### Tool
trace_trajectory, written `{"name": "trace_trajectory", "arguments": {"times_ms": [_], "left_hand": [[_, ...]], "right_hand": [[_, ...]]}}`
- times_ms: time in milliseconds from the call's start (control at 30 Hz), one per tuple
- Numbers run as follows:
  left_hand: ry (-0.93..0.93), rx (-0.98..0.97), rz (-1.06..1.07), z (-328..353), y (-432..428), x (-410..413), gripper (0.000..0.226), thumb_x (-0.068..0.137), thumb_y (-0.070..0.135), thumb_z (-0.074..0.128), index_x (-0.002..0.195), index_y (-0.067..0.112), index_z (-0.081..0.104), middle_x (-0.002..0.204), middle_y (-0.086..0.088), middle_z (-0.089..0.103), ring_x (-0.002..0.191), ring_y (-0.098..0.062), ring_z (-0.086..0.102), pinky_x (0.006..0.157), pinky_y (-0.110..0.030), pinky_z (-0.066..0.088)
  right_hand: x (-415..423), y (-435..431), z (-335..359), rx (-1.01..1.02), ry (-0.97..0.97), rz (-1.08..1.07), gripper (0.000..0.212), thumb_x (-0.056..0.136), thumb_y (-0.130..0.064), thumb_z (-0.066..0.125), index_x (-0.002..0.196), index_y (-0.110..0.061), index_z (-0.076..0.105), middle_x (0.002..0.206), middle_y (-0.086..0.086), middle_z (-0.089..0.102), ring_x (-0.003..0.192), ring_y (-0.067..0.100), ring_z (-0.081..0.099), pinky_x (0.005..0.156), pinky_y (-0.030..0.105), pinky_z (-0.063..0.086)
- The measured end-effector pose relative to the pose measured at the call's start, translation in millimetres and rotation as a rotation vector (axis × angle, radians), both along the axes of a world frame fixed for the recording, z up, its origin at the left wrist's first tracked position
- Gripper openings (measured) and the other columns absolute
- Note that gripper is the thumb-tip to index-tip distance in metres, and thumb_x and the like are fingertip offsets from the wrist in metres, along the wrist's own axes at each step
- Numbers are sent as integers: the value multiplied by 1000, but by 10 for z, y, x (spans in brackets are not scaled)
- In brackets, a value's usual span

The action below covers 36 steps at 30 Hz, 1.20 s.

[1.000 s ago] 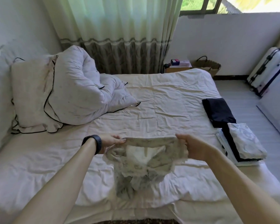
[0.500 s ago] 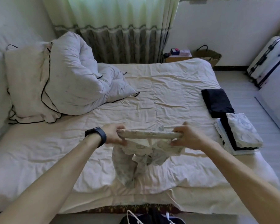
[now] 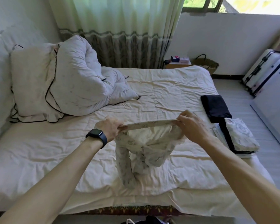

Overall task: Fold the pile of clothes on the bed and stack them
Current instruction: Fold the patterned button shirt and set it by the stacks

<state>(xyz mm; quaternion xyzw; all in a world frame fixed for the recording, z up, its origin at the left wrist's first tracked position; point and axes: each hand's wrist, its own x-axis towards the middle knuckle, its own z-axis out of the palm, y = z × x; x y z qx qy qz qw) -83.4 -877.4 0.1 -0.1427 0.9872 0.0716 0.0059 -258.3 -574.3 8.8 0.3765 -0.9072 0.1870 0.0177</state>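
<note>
Cloth hides our fingertips, yet our left hand (image 3: 110, 127) and right hand (image 3: 193, 126) pinch the printed garment (image 3: 145, 149) at both ends of its waistband (image 3: 149, 124).

place: home bedroom | signs: bed (image 3: 168, 88), pillow (image 3: 31, 81), curtain (image 3: 120, 29)

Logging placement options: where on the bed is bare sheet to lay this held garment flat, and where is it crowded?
Bare sheet lies between the duvet and the dark folded garment, and in front of the pillow, left of the left hand. Crowded: the right edge, with the folded stack beside that garment.
</note>
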Motion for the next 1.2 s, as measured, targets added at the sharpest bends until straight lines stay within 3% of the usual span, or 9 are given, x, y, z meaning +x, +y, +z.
{"name": "trace_trajectory", "arguments": {"times_ms": [67,200,467,633,767,867,967,1067,1200], "left_hand": [[36,171,68,11,7,-10,39,102,46,46,83,18,65,84,-2,65,85,-24,58,63,-33,36],[246,1084,216,114,49,0,30,101,41,56,88,17,70,82,6,68,81,-11,61,71,-23,48],[395,963,150,84,65,107,67,86,72,50,82,5,53,69,6,48,66,-11,47,64,-30,38],[-184,1396,90,161,-170,243,65,64,63,83,114,25,69,106,9,76,98,-11,72,78,-26,58],[-348,1215,6,402,-311,301,35,65,42,92,91,21,81,93,-5,78,86,-16,75,67,-23,56],[-115,1011,1,614,-323,276,19,69,50,88,81,38,80,86,14,76,83,-1,70,70,-15,52],[49,792,34,725,-249,223,13,80,48,79,86,36,77,88,18,74,88,-3,65,80,-21,49],[114,558,18,833,-20,256,18,83,51,75,70,43,68,71,19,65,74,-5,58,68,-24,43],[150,652,9,1117,301,375,41,71,65,72,66,26,67,61,17,59,60,-3,52,60,-17,41]], "right_hand": [[-46,-64,51,-30,-21,-84,36,103,-45,52,83,-17,63,96,3,63,90,30,57,70,38,41],[-47,-124,171,-308,-330,-199,38,104,-49,46,74,-26,48,64,-10,52,64,16,50,60,33,36],[168,-58,347,-359,-213,-156,41,107,-40,46,67,-30,45,59,-22,54,54,2,49,51,17,36],[255,74,458,-232,-162,-137,46,105,-28,53,61,-24,44,54,-10,49,52,7,46,58,28,35],[377,177,617,-141,-19,-26,49,104,-32,54,56,-27,43,49,-10,45,47,6,44,55,33,36],[439,275,678,-55,47,42,51,101,-42,54,55,-26,40,47,-8,44,45,7,43,54,33,39],[537,392,652,-52,203,130,51,101,-46,53,58,-22,39,48,-14,38,42,-1,36,47,12,29],[614,586,654,-110,348,167,47,104,-44,51,64,-24,34,57,-18,29,44,0,25,47,15,20],[579,872,662,-183,11,-54,54,95,-64,35,65,-20,39,63,-4,52,60,21,51,60,38,36]]}}
